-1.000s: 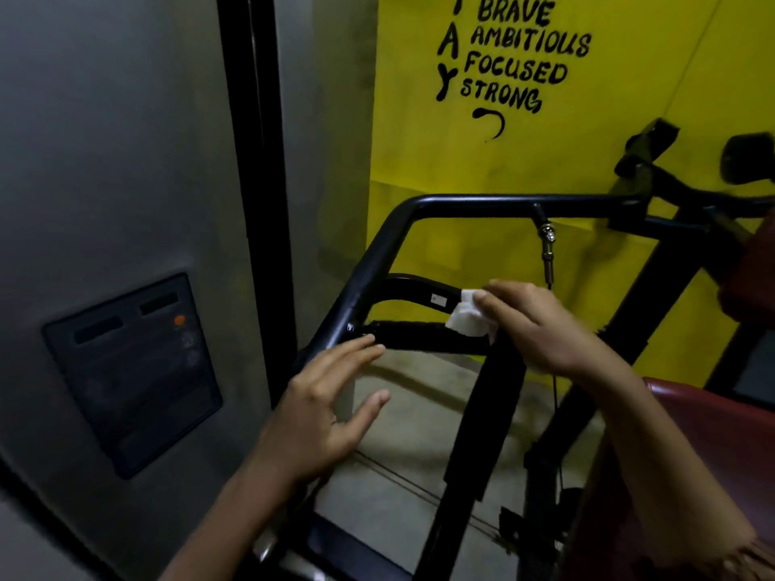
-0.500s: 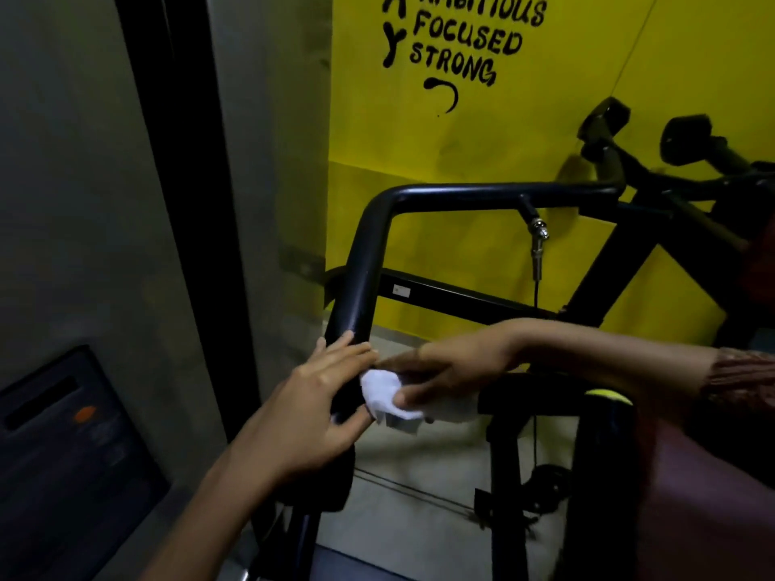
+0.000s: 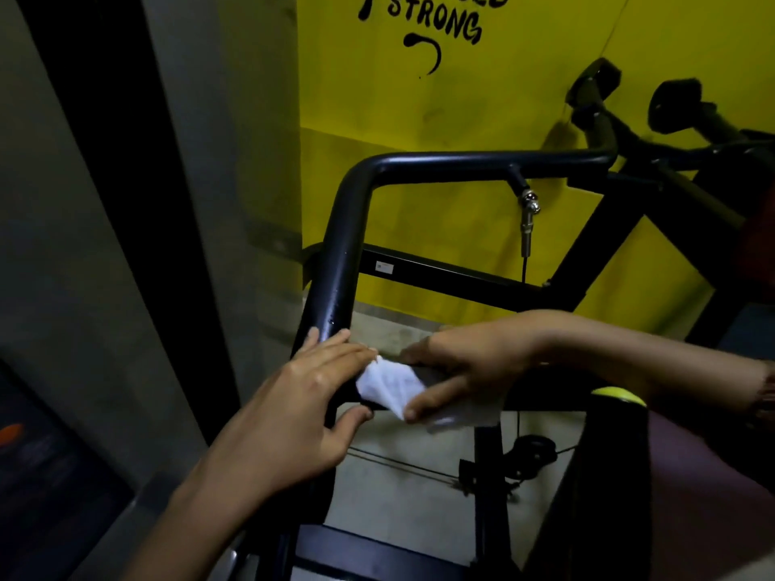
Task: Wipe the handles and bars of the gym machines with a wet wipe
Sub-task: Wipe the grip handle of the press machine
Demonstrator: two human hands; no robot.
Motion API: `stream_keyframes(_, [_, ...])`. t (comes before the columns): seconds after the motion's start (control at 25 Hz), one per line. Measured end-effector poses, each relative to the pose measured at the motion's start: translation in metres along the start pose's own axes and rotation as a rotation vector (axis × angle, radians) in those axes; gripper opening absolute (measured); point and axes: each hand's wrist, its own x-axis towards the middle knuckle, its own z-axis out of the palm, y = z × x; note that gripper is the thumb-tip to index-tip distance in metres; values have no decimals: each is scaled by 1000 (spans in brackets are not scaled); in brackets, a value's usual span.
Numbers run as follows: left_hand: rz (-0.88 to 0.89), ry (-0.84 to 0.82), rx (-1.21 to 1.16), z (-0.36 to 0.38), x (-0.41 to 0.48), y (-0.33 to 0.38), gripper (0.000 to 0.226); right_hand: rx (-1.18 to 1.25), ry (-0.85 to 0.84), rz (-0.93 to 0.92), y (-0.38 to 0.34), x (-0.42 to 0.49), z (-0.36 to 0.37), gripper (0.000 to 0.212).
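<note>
Viewing from head: wipe sits on handle, at its left end, where it meets sloped bar. Right hand pinches wipe, thumb below. Left hand lies on bar just left of wipe, fingers nearly straight, holding nothing. Handle axis runs left-right; bar rises away from junction. Judgement: next stroke follows one of these axes.

Back wall: yellow, with black hand-painted lettering reading "STRONG" at the top and a curled black stroke beneath it.
Left wall: plain grey, in shadow.
Strip: a broad black band ran up the grey wall.
Panel: dark, low at the left, with an orange spot.
Floor: pale concrete.
Light: dim, strongest on the yellow.
</note>
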Motion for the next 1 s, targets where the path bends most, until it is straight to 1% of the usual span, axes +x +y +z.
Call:
stream_keyframes(0.08, [-45, 37, 31, 0, -2, 5, 52, -138, 139, -88, 3, 5, 10, 34])
stream_keyframes(0.12, [-64, 50, 48, 0, -4, 9, 52, -168, 179, -110, 7, -1, 13, 43])
stream_keyframes(0.2, [-89, 54, 75, 2, -7, 15, 50, -202, 169, -134, 13, -22, 13, 65])
stream_keyframes(0.24, [-104, 55, 85, 4, -8, 18, 49, -250, 158, -126, 14, -30, 12, 69])
stream_keyframes(0.28, [-120, 57, 95, 6, -9, 20, 49, -331, 147, -85, 12, -34, 9, 65])
stream_keyframes(0.32, [-139, 65, 113, 8, -10, 22, 49, -440, 146, -51, 7, -32, 6, 56])
stream_keyframes(0.36, [-151, 74, 131, 9, -11, 24, 48, -507, 182, -41, 1, -24, 6, 47])
stream_keyframes(0.4, [-155, 77, 144, 9, -12, 26, 47, -488, 216, -58, -5, -12, 6, 39])
stream_keyframes(0.44, [-151, 81, 154, 9, -13, 27, 47, -372, 226, -71, -9, 1, 8, 32])
stream_keyframes(0.48, [-147, 84, 156, 8, -13, 28, 46, -201, 206, -69, -10, 13, 10, 24])
stream_keyframes(0.56, [-150, 100, 146, 8, -13, 29, 46, 137, 91, -16, -7, 24, 9, 14])
stream_keyframes(0.64, [-164, 112, 129, 8, -13, 28, 46, 350, -39, 99, 6, 17, 9, 17])
stream_keyframes(0.68, [-169, 114, 124, 8, -13, 27, 47, 382, -100, 159, 11, 9, 7, 25])
stream_keyframes(0.76, [-173, 118, 126, 8, -13, 27, 47, 340, -201, 234, 19, -10, 1, 36])
stream_keyframes(0.8, [-171, 122, 126, 8, -13, 27, 48, 292, -223, 237, 20, -20, -4, 39])
stream_keyframes(0.84, [-171, 128, 122, 8, -14, 28, 48, 228, -211, 212, 20, -29, -11, 41])
stream_keyframes(0.88, [-174, 134, 114, 8, -14, 28, 48, 147, -121, 154, 19, -35, -18, 39])
stream_keyframes(0.96, [-185, 158, 99, 8, -13, 28, 51, 3, 259, 5, 19, -34, -25, 27])
stream_keyframes(1.0, [-193, 175, 97, 8, -13, 28, 53, -27, 420, -67, 16, -31, -24, 27])
